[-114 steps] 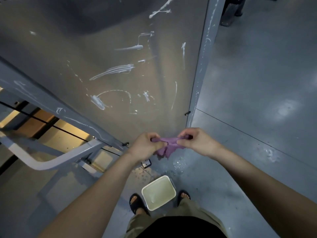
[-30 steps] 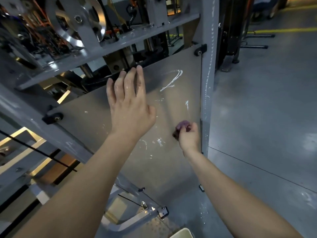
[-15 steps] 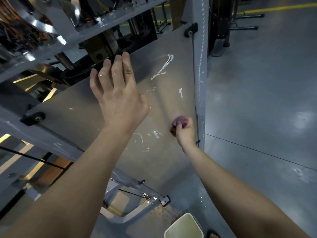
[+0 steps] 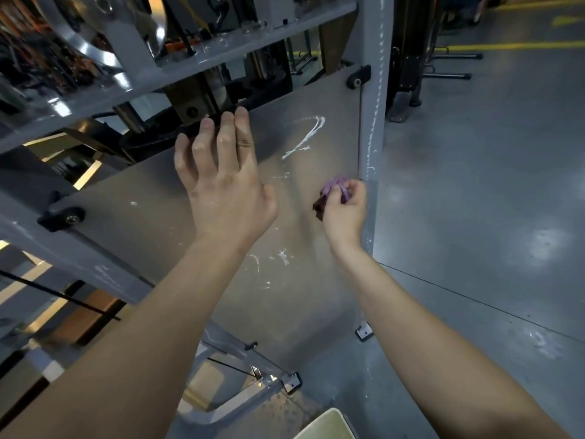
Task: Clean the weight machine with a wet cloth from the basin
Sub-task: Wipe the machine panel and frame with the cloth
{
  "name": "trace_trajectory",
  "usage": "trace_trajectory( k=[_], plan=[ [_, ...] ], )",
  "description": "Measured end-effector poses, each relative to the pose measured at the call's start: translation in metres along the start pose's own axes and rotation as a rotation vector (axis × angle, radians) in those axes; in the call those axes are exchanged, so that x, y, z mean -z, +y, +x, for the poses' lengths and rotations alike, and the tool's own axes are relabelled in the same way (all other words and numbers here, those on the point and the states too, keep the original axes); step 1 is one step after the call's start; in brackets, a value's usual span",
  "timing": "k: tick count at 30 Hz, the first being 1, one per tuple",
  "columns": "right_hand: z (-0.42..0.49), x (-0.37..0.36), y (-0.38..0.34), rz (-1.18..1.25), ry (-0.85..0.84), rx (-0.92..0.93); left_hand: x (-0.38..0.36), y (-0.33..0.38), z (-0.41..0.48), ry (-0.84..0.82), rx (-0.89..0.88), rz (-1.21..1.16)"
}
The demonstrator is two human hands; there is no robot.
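Step in hand: wiping the flat grey metal side panel [image 4: 158, 223] of the weight machine.

- Right hand [image 4: 345, 213]: fingers curled tight round the bunched purple wet cloth [image 4: 332, 188]. The wad is pressed to the panel at its 3 o'clock edge, just beside the grey painted upright post [image 4: 373, 122].
- Left hand [image 4: 221, 191]: fingers straight and close together, holding nothing. The palm faces the panel near its 12 o'clock edge and appears to brace there. Contact is not certain.
- Cream plastic basin [image 4: 326, 426]: only a corner shows, on the floor at 6 o'clock of the view.

How to do it well (judgement):
- Open the wad so that more cloth meets the metal; a tight ball cleans only a narrow track.
- Work from 12 o'clock downward so drips fall on parts not yet cleaned.
- The long white smear [image 4: 305, 137], at 11 o'clock from the cloth, should come first.
- The scattered white flecks [image 4: 278, 258], at 7 o'clock from the cloth, can follow.
- Press firmly, as the marks look dried on.
- Rinse in the basin once the cloth loads up.

Count:
- Hands: 2
- Cloth: 1
- Basin: 1
- Panel: 1
- Post: 1
- Black corner brackets: 2 ( [image 4: 357, 77], [image 4: 61, 215])
- Long smear: 1
- Fleck cluster: 1
- Lone white spot [image 4: 133, 203], at 9 o'clock: 1
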State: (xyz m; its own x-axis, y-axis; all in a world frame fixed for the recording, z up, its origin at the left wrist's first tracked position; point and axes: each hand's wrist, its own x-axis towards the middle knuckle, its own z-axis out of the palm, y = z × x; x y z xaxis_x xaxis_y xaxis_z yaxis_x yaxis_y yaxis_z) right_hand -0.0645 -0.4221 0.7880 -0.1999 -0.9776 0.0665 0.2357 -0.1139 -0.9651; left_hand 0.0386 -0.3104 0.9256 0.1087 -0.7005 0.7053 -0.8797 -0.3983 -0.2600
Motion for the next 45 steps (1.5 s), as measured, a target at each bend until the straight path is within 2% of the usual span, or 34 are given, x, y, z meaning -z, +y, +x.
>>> trace_trajectory(
  k=[3, 8, 9, 12, 15, 17, 20, 24, 26, 28, 31, 32, 34, 36, 38, 40, 42, 45],
  plan=[
    [-0.002, 0.006, 0.003, -0.063, -0.027, 0.085, 0.001, 0.001, 0.001, 0.004, 0.003, -0.003],
    [-0.003, 0.018, 0.02, -0.087, 0.004, -0.161, 0.001, 0.001, 0.001, -0.017, 0.018, -0.01],
    [-0.001, 0.014, 0.01, -0.071, -0.001, -0.141, 0.001, 0.001, 0.001, -0.022, 0.021, -0.014],
    [-0.002, 0.004, -0.031, -0.03, -0.083, 0.068, 0.001, 0.002, 0.0, -0.027, 0.025, -0.027],
    [-0.004, 0.009, -0.028, -0.112, -0.15, 0.179, 0.003, 0.003, 0.001, -0.037, 0.033, -0.038],
    [-0.007, 0.018, -0.005, -0.237, -0.138, 0.103, 0.004, 0.003, 0.001, -0.04, 0.037, -0.042],
    [-0.008, 0.017, 0.0, -0.297, -0.076, -0.056, 0.005, 0.002, 0.001, -0.057, 0.037, -0.057],
    [-0.001, 0.001, -0.05, -0.19, -0.158, 0.183, 0.004, 0.002, 0.0, -0.06, 0.036, -0.053],
    [-0.001, 0.002, -0.049, -0.235, -0.175, 0.266, 0.004, 0.002, 0.001, -0.054, 0.037, -0.055],
    [-0.009, 0.012, -0.022, -0.356, -0.172, 0.214, 0.004, 0.001, 0.002, -0.047, 0.041, -0.058],
    [-0.019, 0.028, 0.019, -0.492, -0.191, -0.068, 0.004, 0.001, 0.0, -0.063, 0.032, -0.059],
    [-0.017, 0.026, 0.019, -0.488, -0.184, -0.104, 0.003, 0.001, 0.0, -0.066, 0.028, -0.059],
    [-0.01, 0.012, -0.004, -0.431, -0.134, -0.027, 0.001, 0.002, 0.0, -0.07, 0.025, -0.051],
    [-0.001, -0.004, -0.039, -0.305, -0.089, 0.15, 0.0, 0.001, 0.0, -0.07, 0.027, -0.059],
    [0.006, -0.012, -0.061, -0.193, -0.115, 0.318, 0.0, 0.002, 0.001, -0.061, 0.034, -0.063],
    [0.008, -0.008, -0.052, -0.196, -0.153, 0.393, 0.0, 0.003, 0.001, -0.061, 0.036, -0.061],
    [0.006, 0.003, -0.019, -0.309, -0.126, 0.333, 0.001, 0.003, 0.002, -0.066, 0.036, -0.068],
    [0.004, 0.015, 0.017, -0.435, -0.053, 0.148, 0.001, 0.002, 0.001, -0.055, 0.041, -0.062]
  ],
)
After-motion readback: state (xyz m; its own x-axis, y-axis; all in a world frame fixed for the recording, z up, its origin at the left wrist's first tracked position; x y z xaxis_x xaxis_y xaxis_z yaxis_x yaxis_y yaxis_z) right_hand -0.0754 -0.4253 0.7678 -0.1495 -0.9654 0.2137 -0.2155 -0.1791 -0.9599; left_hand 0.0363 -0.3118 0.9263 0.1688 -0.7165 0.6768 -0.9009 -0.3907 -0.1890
